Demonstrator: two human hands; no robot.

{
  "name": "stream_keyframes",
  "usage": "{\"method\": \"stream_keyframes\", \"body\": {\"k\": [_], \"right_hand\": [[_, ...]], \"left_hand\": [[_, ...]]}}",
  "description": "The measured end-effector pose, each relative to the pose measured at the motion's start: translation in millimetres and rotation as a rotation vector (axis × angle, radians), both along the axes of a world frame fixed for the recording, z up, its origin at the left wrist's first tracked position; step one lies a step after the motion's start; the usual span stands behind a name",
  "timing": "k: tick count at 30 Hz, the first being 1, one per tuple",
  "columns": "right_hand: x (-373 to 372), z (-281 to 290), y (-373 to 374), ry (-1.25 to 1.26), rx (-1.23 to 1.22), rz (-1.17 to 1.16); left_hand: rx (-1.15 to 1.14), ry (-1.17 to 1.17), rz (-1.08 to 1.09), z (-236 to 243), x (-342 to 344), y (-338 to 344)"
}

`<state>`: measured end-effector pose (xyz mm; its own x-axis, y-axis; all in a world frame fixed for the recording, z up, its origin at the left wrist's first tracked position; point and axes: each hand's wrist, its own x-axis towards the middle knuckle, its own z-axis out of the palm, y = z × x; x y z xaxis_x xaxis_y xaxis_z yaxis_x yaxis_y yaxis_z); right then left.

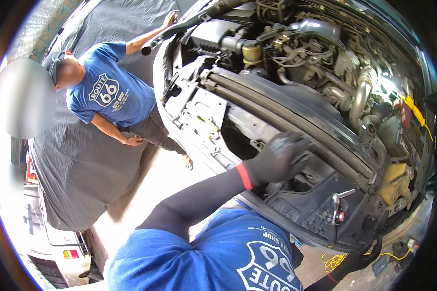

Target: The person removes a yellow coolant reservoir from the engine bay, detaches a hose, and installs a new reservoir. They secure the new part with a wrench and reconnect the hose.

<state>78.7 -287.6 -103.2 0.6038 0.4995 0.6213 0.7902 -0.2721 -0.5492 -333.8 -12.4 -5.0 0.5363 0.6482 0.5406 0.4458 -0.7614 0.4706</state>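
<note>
My left hand (282, 157), in a black glove with a red cuff, is over the front of a car's open engine bay. Its fingers are curled down beside the long dark crossbar (291, 114); anything they hold is hidden. Low on the right, my right hand (361, 257), also dark-gloved, is at the outer front edge of the car, fingers partly stretched along it. Between the hands lies a black plastic panel (303, 201) with dirt on it. A chrome ratchet (344, 195) rests at its right part, apart from both hands.
A co-worker in a blue shirt (116, 89) stands at the left, one hand on the car's edge. Behind hangs a black cover (87, 169). A yellow cable (332, 262) lies on the floor at lower right. A yellowed plastic reservoir (395, 182) sits in the bay's right corner.
</note>
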Motion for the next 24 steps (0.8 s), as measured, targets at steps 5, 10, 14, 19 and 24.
{"method": "stream_keyframes", "body": {"k": [5, 10, 14, 19, 24], "right_hand": [[-102, 20, 6, -0.081, 0.012, 0.193], [-252, 56, 38, 0.106, -0.123, 0.377], [-327, 91, 65, -0.056, -0.288, 0.489], [-374, 111, 91, -0.085, -0.272, 0.509], [-412, 126, 132, -0.032, -0.260, 0.574]], "left_hand": [[-0.226, 0.152, 0.486, -7, -205, -33], [0.089, 0.516, 0.542, -20, -345, 38], [-0.051, 0.482, 0.257, -31, -376, 100], [0.073, 0.545, 0.015, -20, -387, 140], [0.014, 0.652, -0.089, 29, -390, 154]]}}
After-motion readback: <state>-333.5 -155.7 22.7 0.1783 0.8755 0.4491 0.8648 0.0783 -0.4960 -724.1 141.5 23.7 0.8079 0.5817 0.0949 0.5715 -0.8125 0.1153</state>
